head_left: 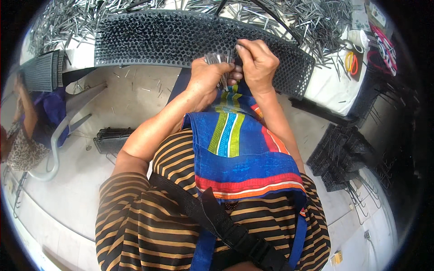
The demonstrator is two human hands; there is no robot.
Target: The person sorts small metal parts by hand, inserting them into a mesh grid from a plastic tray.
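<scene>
Bundle of slim metallic pieces (219,59): at the near edge of the perforated panel (135,62), clasped in the left hand (205,77). Right hand (259,62): over the panel, right of its middle; grip narrow, thumb and finger pinched, cannot tell whether a piece sits between. Handling (judged): pieces light, stiff, probably slippery; best taken singly by one end. Beyond the panel: loose pieces (312,20) heaped on the counter (332,90).

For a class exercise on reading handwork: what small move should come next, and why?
Probably bring the right hand's pinched fingertips down to the black perforated panel. They appear poised over it, many slim pieces already stand in it, and the left hand grips a bundle of similar pieces close by. Whether the fingertips hold a piece is unclear.
</scene>
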